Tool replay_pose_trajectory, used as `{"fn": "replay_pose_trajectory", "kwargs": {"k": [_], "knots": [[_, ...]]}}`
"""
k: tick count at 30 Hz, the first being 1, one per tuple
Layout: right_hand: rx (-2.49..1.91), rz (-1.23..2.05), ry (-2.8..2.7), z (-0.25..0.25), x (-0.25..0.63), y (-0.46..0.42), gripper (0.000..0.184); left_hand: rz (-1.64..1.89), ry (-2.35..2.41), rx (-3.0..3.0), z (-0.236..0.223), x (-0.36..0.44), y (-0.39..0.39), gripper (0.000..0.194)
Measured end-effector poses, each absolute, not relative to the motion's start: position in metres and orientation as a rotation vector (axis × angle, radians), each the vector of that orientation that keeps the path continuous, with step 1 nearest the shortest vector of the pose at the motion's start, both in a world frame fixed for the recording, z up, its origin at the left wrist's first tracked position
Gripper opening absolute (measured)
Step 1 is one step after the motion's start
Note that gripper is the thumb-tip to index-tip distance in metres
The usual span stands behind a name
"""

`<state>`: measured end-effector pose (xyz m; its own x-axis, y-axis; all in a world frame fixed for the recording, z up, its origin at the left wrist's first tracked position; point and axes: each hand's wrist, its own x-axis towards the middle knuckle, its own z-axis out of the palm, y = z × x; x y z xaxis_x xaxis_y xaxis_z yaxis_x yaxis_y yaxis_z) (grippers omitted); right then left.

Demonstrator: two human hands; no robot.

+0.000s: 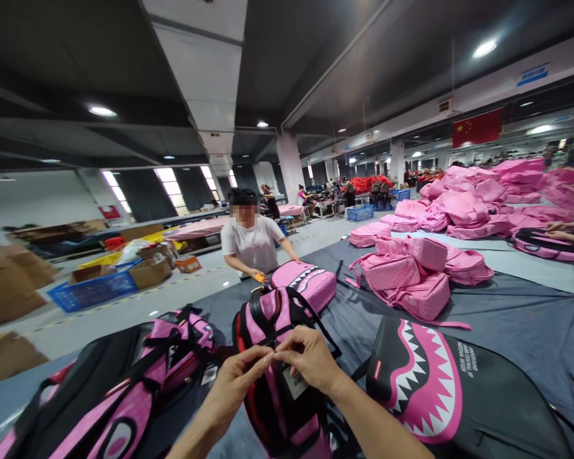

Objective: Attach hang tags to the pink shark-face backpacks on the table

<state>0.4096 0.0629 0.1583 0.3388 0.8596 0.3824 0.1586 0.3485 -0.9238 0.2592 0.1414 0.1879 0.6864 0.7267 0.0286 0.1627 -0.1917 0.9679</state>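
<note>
Left hand (pixel 236 376): raised over the pink backpack (pixel 280 357), fingertips pinched together on something too small to make out.
Right hand (pixel 310 358): just beside the left, fingertips meeting it, pinched on the same small thing.
Pink backpack: upright on the desk (pixel 516 331), directly under both hands, a white tag (pixel 294 382) hanging on it.
Black bag (pixel 459 395): lying flat to the right, shark-teeth print facing up.
Second backpack (pixel 119 389): lying to the left.
Co-worker (pixel 251 242): across the desk, hands on another pink bag (pixel 306 284).
Pink pile (pixel 411 268): further right on the desk.
</note>
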Motion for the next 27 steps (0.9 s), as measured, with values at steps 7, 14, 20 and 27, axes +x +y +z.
{"fn": "replay_pose_trajectory", "kwargs": {"k": [7,14,20,27], "knots": [[-1.161,0.415,-1.465,0.158,0.418,0.056,0.034,0.65,0.648,1.716,0.183,0.259,0.139,0.033],[-1.253,0.119,-1.597,0.145,0.413,0.065,0.05,0.828,0.627,1.65,0.168,0.261,0.133,0.029],[-1.336,0.003,-1.528,0.14,0.414,0.07,0.058,0.868,0.592,1.722,0.169,0.266,0.133,0.029],[-1.364,0.19,-1.411,0.15,0.41,0.061,0.048,0.89,0.559,1.473,0.17,0.271,0.129,0.042]]}}
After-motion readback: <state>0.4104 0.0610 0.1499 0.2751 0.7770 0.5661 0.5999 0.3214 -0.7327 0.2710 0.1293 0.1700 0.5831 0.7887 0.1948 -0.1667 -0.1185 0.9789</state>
